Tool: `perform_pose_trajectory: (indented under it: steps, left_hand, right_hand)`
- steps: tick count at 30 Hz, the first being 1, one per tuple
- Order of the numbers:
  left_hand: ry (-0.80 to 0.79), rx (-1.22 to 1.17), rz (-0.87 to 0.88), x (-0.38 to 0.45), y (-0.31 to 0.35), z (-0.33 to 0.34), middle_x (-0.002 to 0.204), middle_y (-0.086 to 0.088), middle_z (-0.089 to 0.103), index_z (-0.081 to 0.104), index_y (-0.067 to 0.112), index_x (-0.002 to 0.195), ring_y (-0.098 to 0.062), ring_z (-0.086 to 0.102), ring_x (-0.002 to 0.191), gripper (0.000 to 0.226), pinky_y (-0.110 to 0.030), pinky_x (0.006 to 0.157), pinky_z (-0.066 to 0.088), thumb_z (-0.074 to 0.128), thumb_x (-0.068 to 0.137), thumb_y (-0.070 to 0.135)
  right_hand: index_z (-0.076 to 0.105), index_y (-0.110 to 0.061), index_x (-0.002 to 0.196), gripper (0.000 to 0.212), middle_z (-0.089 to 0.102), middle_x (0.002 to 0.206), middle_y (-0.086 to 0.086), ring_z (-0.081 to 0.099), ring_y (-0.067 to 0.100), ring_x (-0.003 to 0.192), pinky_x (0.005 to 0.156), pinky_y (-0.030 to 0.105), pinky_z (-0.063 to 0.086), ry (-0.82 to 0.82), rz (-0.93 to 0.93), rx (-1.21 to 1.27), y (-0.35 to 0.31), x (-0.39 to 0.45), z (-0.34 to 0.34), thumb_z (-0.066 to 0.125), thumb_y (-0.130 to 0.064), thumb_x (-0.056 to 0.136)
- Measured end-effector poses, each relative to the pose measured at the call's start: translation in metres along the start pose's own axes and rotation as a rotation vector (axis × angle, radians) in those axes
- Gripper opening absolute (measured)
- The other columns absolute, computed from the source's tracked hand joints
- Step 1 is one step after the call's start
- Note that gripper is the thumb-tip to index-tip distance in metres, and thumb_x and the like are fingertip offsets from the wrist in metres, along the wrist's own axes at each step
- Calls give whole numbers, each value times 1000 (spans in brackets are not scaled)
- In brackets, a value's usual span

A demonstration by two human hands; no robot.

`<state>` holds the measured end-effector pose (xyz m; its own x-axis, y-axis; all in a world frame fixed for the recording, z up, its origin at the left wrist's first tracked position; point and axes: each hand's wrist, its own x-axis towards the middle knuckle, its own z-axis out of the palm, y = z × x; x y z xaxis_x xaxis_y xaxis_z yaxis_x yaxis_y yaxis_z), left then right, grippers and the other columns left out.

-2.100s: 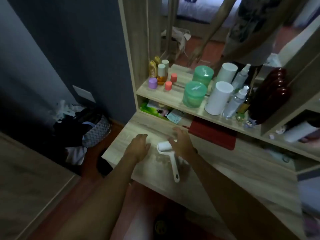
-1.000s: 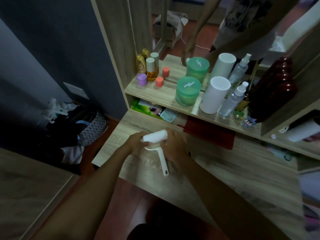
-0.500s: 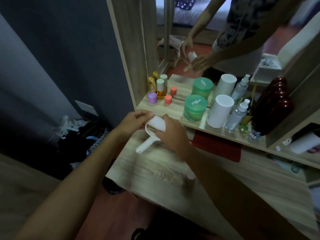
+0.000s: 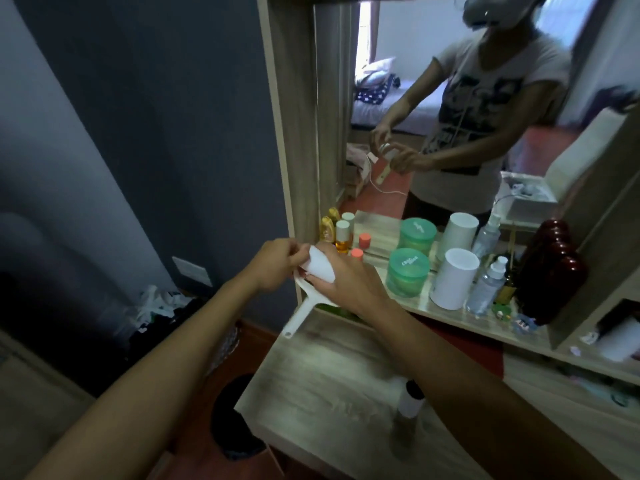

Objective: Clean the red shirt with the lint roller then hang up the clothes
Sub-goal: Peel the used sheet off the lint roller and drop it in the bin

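Both hands hold a white lint roller [image 4: 320, 268] in the air above the wooden dressing table [image 4: 325, 386]. My right hand [image 4: 349, 282] is wrapped around the roll. My left hand [image 4: 277, 266] pinches the roll's left end with its fingertips. The roller's white handle [image 4: 298, 318] hangs down and to the left. No red shirt is in view. A red cloth [image 4: 460, 341] lies under the shelf, partly hidden by my right arm.
A shelf [image 4: 450, 315] under the mirror [image 4: 433, 109] carries green jars [image 4: 407, 271], a white cylinder [image 4: 453, 278], spray bottles [image 4: 488, 285] and small bottles. A small bottle [image 4: 410, 403] stands on the table by my right forearm. A basket of clothes [image 4: 166, 317] sits on the floor, left.
I picked the lint roller up off the table with both hands and raised it. Its handle swung to point down-left. My view tilted up toward the mirror.
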<state>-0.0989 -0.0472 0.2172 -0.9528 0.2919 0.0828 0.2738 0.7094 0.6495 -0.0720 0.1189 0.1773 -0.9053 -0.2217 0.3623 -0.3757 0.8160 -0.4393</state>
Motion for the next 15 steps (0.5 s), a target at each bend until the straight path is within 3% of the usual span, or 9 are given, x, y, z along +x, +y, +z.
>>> perform_pose_trajectory:
  steps: [3,9,12,15]
  left_hand:
    - [22,-4,18,3,4,-15,78,-7,68,66,3,90,-15,63,65,37,-22,60,45,45,97,32]
    - [-18,-87,8,17,5,-37,72,-9,63,61,-9,86,-16,59,61,46,-28,64,48,43,98,31]
    - [-64,-190,10,22,2,-41,76,-11,63,61,-10,90,-20,62,69,37,-26,64,51,43,97,21]
    - [-68,-251,24,27,-1,-42,77,-12,63,61,-7,91,-21,59,70,37,-32,68,48,40,98,23]
  right_hand:
    - [35,-36,138,56,67,113,3,65,27,93,64,32,46,19,-82,-68,-7,10,-9,52,-57,89]
    - [28,-39,143,57,66,113,2,63,25,92,62,30,32,-1,-113,-143,-21,30,-26,46,-58,92]
    - [29,-39,141,57,66,110,1,63,24,90,61,30,34,16,-118,-172,-20,38,-26,49,-57,90]
    - [30,-38,137,56,66,110,1,63,24,89,62,31,38,29,-84,-154,-20,44,-22,51,-55,89]
